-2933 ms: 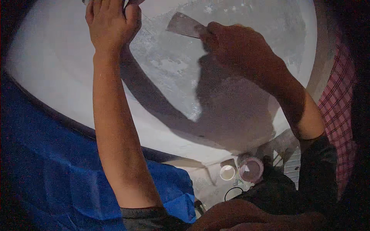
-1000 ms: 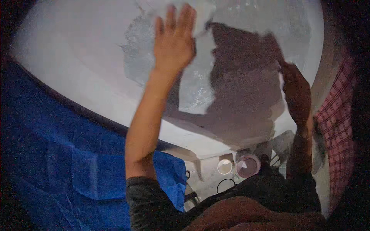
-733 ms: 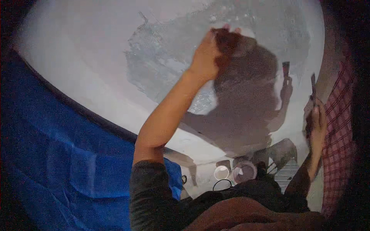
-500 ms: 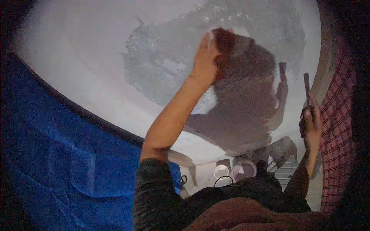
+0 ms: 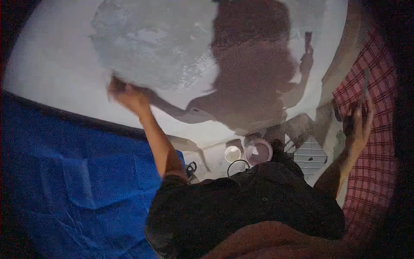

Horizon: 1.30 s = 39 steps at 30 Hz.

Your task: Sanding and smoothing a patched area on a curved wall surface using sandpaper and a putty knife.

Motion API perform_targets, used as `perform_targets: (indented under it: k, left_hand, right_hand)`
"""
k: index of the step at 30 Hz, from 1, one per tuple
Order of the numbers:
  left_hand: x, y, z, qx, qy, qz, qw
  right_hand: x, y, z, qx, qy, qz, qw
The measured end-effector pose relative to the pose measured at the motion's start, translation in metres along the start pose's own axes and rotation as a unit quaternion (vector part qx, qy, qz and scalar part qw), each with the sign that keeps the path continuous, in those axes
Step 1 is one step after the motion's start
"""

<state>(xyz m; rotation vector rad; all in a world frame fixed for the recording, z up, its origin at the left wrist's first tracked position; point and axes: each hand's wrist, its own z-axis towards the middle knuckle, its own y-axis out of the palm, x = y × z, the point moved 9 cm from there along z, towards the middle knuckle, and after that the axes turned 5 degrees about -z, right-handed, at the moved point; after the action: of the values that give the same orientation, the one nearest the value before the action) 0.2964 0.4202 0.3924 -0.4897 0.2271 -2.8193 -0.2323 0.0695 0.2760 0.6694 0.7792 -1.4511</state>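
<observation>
A large white wall (image 5: 56,64) fills the upper view, with a grey, damp-looking patch (image 5: 138,43) on it. My left hand (image 5: 131,98) is against or very close to the wall, just below the patch's lower left edge. Motion smears its fingers, and whether they hold anything is not visible. Off to the right, my right hand (image 5: 361,123) is raised away from the wall, its fingers closed around a scraper (image 5: 366,84) with a thin blade pointing up. The scraper appears nearly edge-on; its shadow on the wall has a flat, wider end.
Blue sheeting (image 5: 77,172) hangs at the left, and red checked cloth (image 5: 371,172) at the right. Below the wall stand a small white container (image 5: 233,153) and a pinkish bucket (image 5: 259,151). A pale slatted panel (image 5: 310,157) lies right of them. My shadow darkens the wall's middle.
My left hand has swept down and left from the upper part of the patch to its lower left edge. The whole view has shifted; my right hand still holds the scraper, now before the checked cloth.
</observation>
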Motion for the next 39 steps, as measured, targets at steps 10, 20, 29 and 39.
perform_targets:
  k: [10,20,29,39]
  left_hand:
    - [0.025,0.331,-0.235,-0.277,-0.151,0.172,0.933]
    - [0.252,0.364,-0.141,-0.178,0.058,-0.110,0.976]
    - [-0.033,0.066,0.008,0.078,-0.038,0.358,0.930]
    - [0.008,0.086,-0.110,-0.352,0.003,0.197,0.915]
  right_hand:
    - [0.019,-0.085,-0.001,-0.034,-0.062,-0.187,0.980]
    - [-0.081,-0.134,-0.045,-0.006,-0.239,-0.398,0.886]
    - [-0.001,-0.227,-0.099,0.085,-0.045,-0.329,0.939]
    - [0.106,0.040,-0.059,-0.214,0.169,-0.052,0.961]
